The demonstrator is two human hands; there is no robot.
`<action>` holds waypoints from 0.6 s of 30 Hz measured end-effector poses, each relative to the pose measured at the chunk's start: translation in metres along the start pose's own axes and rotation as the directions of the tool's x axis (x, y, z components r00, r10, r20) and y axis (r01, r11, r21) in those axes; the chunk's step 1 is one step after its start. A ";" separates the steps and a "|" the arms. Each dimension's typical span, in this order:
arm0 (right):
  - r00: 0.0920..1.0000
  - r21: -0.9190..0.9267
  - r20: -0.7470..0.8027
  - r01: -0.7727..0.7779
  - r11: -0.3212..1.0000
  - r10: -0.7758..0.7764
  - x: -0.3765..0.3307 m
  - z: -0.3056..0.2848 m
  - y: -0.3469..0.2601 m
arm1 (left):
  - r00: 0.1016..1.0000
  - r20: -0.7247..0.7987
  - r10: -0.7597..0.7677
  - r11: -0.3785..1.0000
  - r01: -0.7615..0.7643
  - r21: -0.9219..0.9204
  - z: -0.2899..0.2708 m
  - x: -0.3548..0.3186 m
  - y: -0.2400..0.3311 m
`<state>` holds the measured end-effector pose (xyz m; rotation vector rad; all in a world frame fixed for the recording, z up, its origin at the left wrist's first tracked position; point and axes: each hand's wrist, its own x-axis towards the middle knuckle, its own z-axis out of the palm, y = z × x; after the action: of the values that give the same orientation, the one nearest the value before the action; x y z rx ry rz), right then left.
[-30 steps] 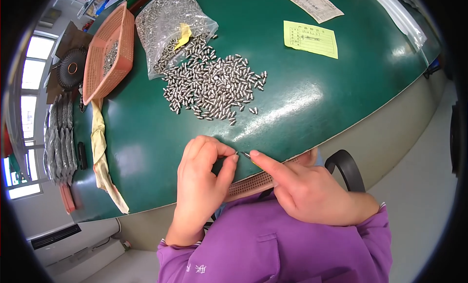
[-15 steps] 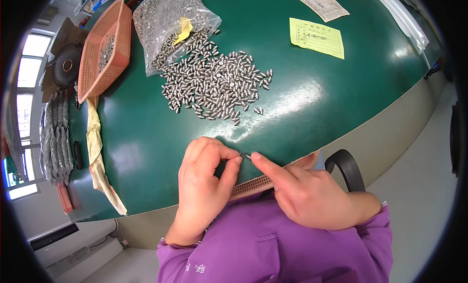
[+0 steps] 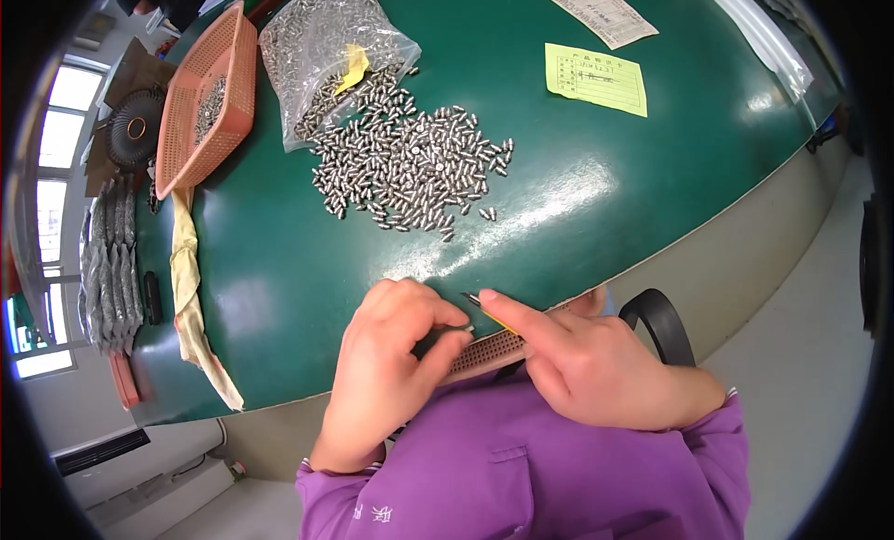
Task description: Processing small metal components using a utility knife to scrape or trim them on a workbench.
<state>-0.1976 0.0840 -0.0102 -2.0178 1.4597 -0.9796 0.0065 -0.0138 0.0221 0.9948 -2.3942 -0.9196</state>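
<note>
My left hand [image 3: 391,354], closed in a pinch, holds a small metal part [image 3: 470,330] at its fingertips above the table's near edge. Most of that part is covered by the fingers. My right hand [image 3: 591,363] grips a slim tool [image 3: 503,324] with a yellow handle and a dark pointed tip, the index finger stretched along it. The tip points up and left, apart from the left fingertips. Farther off lies a loose pile of small silvery metal parts [image 3: 410,172], with a few separate ones at its near side.
A clear plastic bag [image 3: 321,37] of similar parts opens onto the pile. At left are a pink basket [image 3: 237,121], a black fan [image 3: 137,128] and a yellowish cloth [image 3: 186,279]. A yellow card [image 3: 596,79] lies right. Below my hands is another pink basket [image 3: 480,357].
My left hand has drawn slightly down and back from the tool's tip. More of the tool's yellow handle shows in my right hand. A person's dark sleeve has appeared at the upper left.
</note>
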 end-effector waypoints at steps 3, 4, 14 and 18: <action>0.999 -0.058 0.020 -0.042 0.997 0.043 -0.004 -0.011 -0.004 | 0.993 -0.112 0.027 0.995 -0.016 0.100 0.002 0.008 0.001; 0.999 -0.059 0.016 -0.038 0.998 0.039 -0.003 -0.013 -0.006 | 0.980 -0.195 0.044 0.984 -0.010 0.176 0.006 0.014 -0.002; 0.987 -0.034 0.041 -0.156 0.987 0.157 -0.004 -0.013 -0.006 | 0.939 -0.336 0.078 0.944 0.038 0.327 0.023 0.033 -0.012; 0.990 -0.054 0.060 -0.122 0.991 0.125 -0.003 -0.009 -0.003 | 0.979 -0.202 -0.040 0.969 0.087 0.230 0.016 0.014 0.000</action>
<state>-0.2029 0.0879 -0.0026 -1.9489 1.5687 -0.8285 -0.0122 -0.0174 0.0127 1.1968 -2.3527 -0.5328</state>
